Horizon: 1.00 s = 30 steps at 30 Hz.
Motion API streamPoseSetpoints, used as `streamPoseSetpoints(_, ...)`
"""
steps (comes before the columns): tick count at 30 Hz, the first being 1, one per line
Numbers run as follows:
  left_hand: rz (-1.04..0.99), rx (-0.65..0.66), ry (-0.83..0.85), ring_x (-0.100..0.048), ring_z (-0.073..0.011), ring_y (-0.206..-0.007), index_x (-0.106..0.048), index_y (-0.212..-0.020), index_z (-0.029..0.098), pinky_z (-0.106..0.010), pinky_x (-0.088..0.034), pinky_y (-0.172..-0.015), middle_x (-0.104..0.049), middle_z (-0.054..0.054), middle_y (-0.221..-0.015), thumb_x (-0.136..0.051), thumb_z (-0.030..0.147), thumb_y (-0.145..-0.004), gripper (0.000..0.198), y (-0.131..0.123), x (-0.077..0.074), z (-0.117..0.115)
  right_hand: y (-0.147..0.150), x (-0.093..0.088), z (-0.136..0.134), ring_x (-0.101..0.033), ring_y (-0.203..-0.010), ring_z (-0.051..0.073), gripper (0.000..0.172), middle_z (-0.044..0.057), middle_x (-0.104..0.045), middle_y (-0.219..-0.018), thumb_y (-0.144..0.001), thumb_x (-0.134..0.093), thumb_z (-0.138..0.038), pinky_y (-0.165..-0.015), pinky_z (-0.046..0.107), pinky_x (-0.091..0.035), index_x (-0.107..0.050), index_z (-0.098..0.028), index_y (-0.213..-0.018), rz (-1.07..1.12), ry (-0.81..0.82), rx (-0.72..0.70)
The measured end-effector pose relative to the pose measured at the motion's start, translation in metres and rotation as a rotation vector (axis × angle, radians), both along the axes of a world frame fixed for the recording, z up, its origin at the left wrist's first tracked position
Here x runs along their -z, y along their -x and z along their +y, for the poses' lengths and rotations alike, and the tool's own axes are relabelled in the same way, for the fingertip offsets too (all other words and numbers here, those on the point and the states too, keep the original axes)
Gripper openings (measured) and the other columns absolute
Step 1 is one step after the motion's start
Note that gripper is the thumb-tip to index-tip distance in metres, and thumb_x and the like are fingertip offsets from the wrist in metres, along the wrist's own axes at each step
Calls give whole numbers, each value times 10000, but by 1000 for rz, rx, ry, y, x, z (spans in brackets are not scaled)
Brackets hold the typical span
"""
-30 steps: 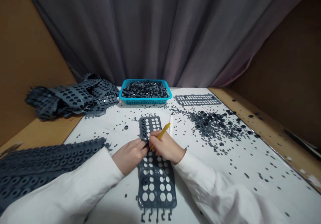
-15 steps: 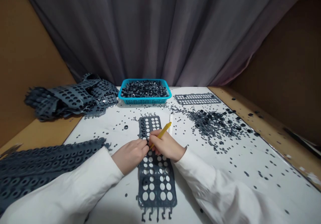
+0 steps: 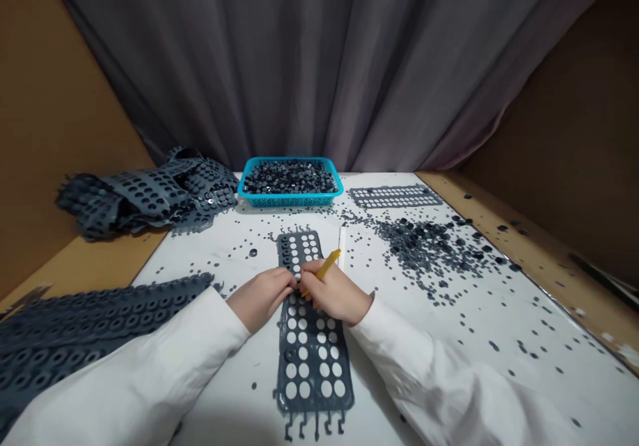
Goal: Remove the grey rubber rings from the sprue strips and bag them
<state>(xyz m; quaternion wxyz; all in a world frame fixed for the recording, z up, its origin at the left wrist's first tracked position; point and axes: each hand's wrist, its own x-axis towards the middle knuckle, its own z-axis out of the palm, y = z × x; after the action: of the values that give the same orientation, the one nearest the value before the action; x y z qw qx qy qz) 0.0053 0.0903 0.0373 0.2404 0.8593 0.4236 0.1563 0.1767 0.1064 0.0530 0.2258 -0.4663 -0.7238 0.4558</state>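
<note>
Curtain: grey cloth hanging in folds across the back, behind the far table edge.
Side walls: brown left panel and darker right panel shut in the work space.
Table: white top with brown borders left and right; its right edge runs slantwise, well apart from the hands.
Stack: dark ring-studded sheets at the near left, partly behind the left sleeve.
Heap: crumpled dark sheets at the far left, over the table's edge.
Working sheet: dark sheet with holes, flat and lengthwise in the middle, beneath both hands; white shows through most holes, while dark rings fill some at its upper left.
Far sheet: holed strip, lying crosswise at the back right.
Basket: blue basket, full of small dark pieces, at the back centre.
Pile: loose dark bits, right of the sheet, thinning out toward the table edge.
Right hand: fingers closed around the yellow tool, which slants with its lower end at the sheet; whether it bears lettering is too small to tell.
Left hand: fingertips bunched together at the sheet, beside the tool's lower end; cannot tell whether they pinch anything.
White stick: just right of the sheet, partly behind the right hand.
Lone ring: left of the sheet.
</note>
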Motion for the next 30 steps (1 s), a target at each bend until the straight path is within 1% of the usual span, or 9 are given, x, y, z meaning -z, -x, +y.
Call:
streamPoseSetpoints(5,-235,-341,131,-527,-146,-646,-593,-812,166,-260,-410,-620,-608,-8,-724,-485,234,-812,127,5,-2,8,-1,1,0,-446,-477,88,262,-21,-511,-487,-777,-390,-118,-467,203,-321,-455,-166,-527,4,-4,1)
streamPoseSetpoints(8,-428,-466,225,-541,-162,-691,-606,-823,148,-274,-419,-639,-616,-24,-749,-549,299,-764,171,6,-5,14,-2,2,1,-457,-474,87,253,-18,-521,-488,-769,-394,-110,-460,198,-331,-470,-164,-533,22,26,1)
streamPoseSetpoints(10,-552,-457,356,-551,-166,-723,-616,-823,130,-274,-423,-656,-623,-37,-764,-605,318,-719,215,6,-6,16,-2,2,1,-461,-462,84,249,-17,-528,-492,-764,-396,-110,-452,194,-340,-479,-161,-534,33,57,4)
streamPoseSetpoints(12,-632,-433,525,-536,-138,-665,-629,-862,116,-251,-404,-611,-627,-39,-750,-648,340,-691,283,4,-6,16,-1,2,2,-459,-437,79,246,-17,-532,-493,-765,-396,-122,-433,189,-345,-487,-159,-540,46,103,7)
streamPoseSetpoints(17,-822,-395,859,-326,-28,-435,-628,-926,97,-198,-218,-441,-604,-23,-698,-716,435,-636,454,4,-3,16,-6,-6,8,-474,-400,82,190,-19,-539,-507,-747,-404,-151,-401,189,-377,-531,-155,-605,202,243,52)
streamPoseSetpoints(19,-889,-392,923,-314,-19,-435,-627,-901,86,-191,-199,-438,-612,-40,-708,-741,439,-608,473,4,-4,16,-13,-12,14,-495,-431,90,181,-15,-550,-533,-745,-403,-154,-435,201,-403,-538,-156,-625,316,180,128)
streamPoseSetpoints(22,-957,-393,993,-309,-12,-433,-619,-876,77,-179,-179,-434,-616,-54,-695,-759,433,-591,476,4,-6,17,-23,-21,20,-528,-512,105,134,-15,-566,-578,-778,-460,-192,-523,226,-436,-537,-163,-672,435,-12,185)
streamPoseSetpoints(26,-1021,-388,1047,-312,-3,-429,-604,-859,74,-168,-163,-437,-612,-57,-695,-754,424,-608,457,5,-5,17,-23,-27,16,-621,-741,146,126,51,-657,-867,-862,-481,-293,-710,292,-477,-532,-178,-866,431,-162,112)
streamPoseSetpoints(30,-1034,-369,1060,-312,-8,-438,-591,-800,77,-173,-137,-438,-583,-43,-683,-727,434,-646,412,4,-6,16,-13,-24,4,-634,-902,180,128,85,-672,-976,-875,-480,-321,-806,336,-464,-469,-203,-828,328,-202,-25)
